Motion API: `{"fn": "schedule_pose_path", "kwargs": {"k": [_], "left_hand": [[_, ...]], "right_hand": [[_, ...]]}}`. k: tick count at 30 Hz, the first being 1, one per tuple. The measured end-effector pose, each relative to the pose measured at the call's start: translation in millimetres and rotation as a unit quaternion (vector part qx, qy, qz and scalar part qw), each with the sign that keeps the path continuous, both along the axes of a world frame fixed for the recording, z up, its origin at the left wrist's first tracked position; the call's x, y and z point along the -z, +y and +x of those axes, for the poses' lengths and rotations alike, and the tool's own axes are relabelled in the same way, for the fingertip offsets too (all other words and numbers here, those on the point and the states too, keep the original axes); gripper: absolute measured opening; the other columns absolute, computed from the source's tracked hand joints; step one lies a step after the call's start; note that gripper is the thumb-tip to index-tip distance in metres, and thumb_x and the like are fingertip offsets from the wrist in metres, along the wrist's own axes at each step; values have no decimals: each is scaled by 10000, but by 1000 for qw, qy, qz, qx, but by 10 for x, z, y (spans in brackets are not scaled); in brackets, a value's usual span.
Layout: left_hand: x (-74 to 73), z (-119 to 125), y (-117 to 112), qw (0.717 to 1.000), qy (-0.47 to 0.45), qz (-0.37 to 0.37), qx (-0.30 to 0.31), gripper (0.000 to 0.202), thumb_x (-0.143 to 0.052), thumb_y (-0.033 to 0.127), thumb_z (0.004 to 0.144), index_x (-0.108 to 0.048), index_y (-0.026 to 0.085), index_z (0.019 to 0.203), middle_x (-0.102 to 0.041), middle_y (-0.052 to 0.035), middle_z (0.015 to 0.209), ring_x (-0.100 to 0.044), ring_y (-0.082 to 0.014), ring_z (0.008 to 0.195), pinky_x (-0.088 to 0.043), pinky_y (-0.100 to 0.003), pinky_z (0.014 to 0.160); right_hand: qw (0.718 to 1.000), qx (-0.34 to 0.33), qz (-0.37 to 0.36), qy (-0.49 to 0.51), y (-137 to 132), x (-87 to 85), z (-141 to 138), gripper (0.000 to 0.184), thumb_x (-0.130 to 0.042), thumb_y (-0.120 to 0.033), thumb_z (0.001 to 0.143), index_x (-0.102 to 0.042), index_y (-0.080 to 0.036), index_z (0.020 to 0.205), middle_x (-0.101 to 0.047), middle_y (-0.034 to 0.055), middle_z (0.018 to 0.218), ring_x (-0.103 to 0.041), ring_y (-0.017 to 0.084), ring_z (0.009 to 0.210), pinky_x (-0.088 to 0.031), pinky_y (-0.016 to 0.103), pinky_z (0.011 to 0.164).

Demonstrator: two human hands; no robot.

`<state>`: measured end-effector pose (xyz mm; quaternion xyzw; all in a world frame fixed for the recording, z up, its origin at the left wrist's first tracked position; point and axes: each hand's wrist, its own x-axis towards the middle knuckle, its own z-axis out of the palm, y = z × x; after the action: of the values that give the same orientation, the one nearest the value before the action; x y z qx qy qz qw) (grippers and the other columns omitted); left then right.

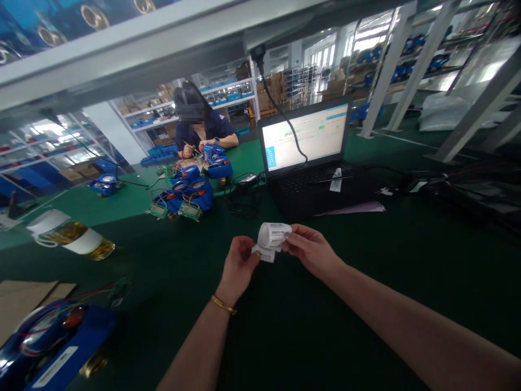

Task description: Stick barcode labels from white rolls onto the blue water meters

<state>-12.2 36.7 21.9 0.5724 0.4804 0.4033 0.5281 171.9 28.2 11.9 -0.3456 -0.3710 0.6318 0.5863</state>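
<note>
A small roll of white barcode labels point(273, 232) is held between my two hands, above the dark green table point(260, 336). My left hand point(239, 266) pinches the loose lower end of the strip. On the other side, my right hand point(311, 250) grips the rolled part between thumb and fingers. Black print and barcodes show on the labels, too small to read. Just behind the roll stands an open laptop point(305, 141) with its screen lit. A loose white label point(336, 180) lies on the laptop.
Blue metering devices with wires and circuit boards point(187, 193) stand ahead to the left. Another blue device point(61, 347) lies at the near left, below a glass bottle point(75, 236). Across the table a person point(203, 125) handles a device. Black cables point(244, 195) lie beside the laptop.
</note>
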Motion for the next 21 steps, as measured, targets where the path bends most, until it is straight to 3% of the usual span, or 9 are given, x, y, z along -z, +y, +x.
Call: {"fn": "schedule_pose_path", "kwargs": {"k": [5,10,18,21], "left_hand": [[-20,7,-32,1000,4,2,19,214,-621,204,694,-469,170,841,-582,-12,852,-575,-127,757,-478,-255,657],[-17,5,-24,998,-60,-11,-26,255,-664,237,673,-470,166,823,-593,3,820,-593,-125,746,-494,-267,683],[-68,27,-78,997,-48,-56,-11,202,-652,261,693,-587,141,841,-626,-46,942,-600,-145,811,-480,-294,774],[-54,30,-82,998,-21,-51,11,201,-637,284,707,-640,151,858,-590,-73,1067,-585,-175,899,-463,-321,830]], "right_hand": [[998,56,11,-21,11,-13,-29,258,-766,-311,615,-638,-163,782,-617,-8,660,-528,98,576,-374,175,505],[992,45,49,-110,-39,-49,-56,194,-681,-312,683,-600,-154,763,-573,-23,568,-491,94,473,-336,187,440],[986,38,65,-152,-57,-75,-89,216,-598,-367,734,-560,-158,777,-599,7,647,-549,126,542,-385,217,483],[986,40,64,-146,-63,-66,-100,220,-597,-374,735,-559,-162,778,-582,-3,614,-533,123,537,-404,226,507]]}}
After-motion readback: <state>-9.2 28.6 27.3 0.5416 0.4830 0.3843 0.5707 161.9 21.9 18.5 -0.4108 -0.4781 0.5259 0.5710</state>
